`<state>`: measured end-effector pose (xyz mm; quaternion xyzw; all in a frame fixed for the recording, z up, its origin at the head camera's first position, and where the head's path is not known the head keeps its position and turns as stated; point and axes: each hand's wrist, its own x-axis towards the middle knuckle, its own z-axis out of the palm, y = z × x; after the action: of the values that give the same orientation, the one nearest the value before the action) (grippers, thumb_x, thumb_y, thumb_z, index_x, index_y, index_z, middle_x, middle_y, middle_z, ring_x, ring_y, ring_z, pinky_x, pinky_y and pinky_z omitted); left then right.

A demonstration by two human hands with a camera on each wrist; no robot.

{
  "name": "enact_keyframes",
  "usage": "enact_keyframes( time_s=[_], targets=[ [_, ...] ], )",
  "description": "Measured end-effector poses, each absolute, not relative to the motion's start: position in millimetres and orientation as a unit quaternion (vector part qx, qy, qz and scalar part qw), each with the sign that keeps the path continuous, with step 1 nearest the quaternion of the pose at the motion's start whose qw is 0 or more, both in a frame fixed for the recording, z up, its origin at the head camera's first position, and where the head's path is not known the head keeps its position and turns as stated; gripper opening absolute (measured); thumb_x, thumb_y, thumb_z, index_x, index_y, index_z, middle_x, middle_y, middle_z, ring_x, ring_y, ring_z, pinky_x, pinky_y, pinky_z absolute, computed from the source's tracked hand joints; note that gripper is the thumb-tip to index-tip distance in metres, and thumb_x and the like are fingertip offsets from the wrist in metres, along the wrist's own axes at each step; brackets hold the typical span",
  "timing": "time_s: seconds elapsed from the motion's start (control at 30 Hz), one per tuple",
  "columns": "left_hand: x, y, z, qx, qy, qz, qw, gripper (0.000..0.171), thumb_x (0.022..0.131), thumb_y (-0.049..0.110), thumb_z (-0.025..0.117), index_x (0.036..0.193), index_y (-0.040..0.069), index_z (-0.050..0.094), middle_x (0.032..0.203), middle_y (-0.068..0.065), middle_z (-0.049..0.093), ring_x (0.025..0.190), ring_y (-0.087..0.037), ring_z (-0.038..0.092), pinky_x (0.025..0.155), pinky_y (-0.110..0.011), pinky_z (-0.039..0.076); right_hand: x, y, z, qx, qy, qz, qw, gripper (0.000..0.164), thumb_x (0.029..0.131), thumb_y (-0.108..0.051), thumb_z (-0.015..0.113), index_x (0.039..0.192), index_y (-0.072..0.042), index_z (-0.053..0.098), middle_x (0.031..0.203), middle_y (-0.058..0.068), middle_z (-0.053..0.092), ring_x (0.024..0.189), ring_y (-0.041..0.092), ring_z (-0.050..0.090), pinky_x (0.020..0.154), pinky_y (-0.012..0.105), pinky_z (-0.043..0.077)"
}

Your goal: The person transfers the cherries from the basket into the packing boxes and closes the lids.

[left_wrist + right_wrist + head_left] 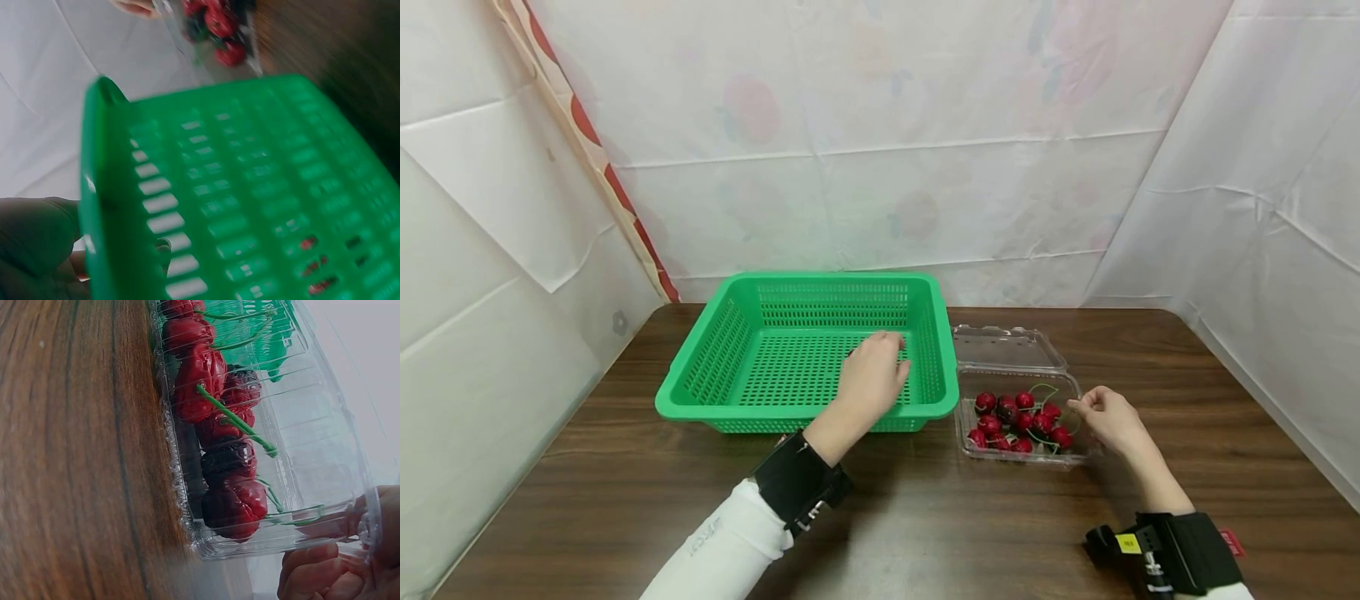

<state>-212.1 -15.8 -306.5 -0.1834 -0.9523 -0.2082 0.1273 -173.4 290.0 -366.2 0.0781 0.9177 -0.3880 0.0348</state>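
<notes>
My left hand (868, 379) hangs over the front right part of the green slotted basket (715, 333), back upward. Its fingertips are mostly hidden, and a small dark spot shows beside it. Through the basket's slots in the left wrist view, a few red patches appear, too small to identify. To the right stands a clear plastic clamshell box (1011, 358), lid tipped back, with several dark red cherries (1024, 421), some with green stems. My right hand (1108, 417) pinches the box's right rim; in the right wrist view its fingers (319, 572) curl at the corner.
Brown wood-grain table (970, 525) lies under the basket and box. White patterned sheeting (880, 167) hangs behind and on both sides. The basket's right rim stands close against the box's left side.
</notes>
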Motion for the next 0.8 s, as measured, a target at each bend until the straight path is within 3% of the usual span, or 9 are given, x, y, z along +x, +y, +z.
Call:
enact_keyframes(
  time_s=[0.4,0.8],
  targets=[
    [-235.9,-42.4,-311.7,-0.139,-0.971,-0.177,0.075,0.020,0.084,0.013,0.061,0.100,0.000,0.061,0.095,-0.013,0.057,0.085,-0.025,0.055,0.064,-0.034,0.047,-174.0,289.4,-366.5,0.084,0.915,-0.393,0.036,0.027,0.093,-0.024,0.046,0.083,0.001,0.041,0.047,0.000,0.039,0.039,0.013,0.040,0.040,0.030,0.037],
    [-253.6,-52.3,-316.4,-0.124,-0.986,-0.115,-0.001,0.022,0.085,0.011,0.059,0.104,0.001,0.059,0.110,-0.016,0.053,0.091,-0.026,0.055,0.064,-0.035,0.047,-173.7,290.0,-366.5,0.082,0.916,-0.390,0.036,0.025,0.094,-0.022,0.043,0.084,0.001,0.041,0.048,-0.001,0.038,0.040,0.013,0.041,0.041,0.030,0.037]
  ],
)
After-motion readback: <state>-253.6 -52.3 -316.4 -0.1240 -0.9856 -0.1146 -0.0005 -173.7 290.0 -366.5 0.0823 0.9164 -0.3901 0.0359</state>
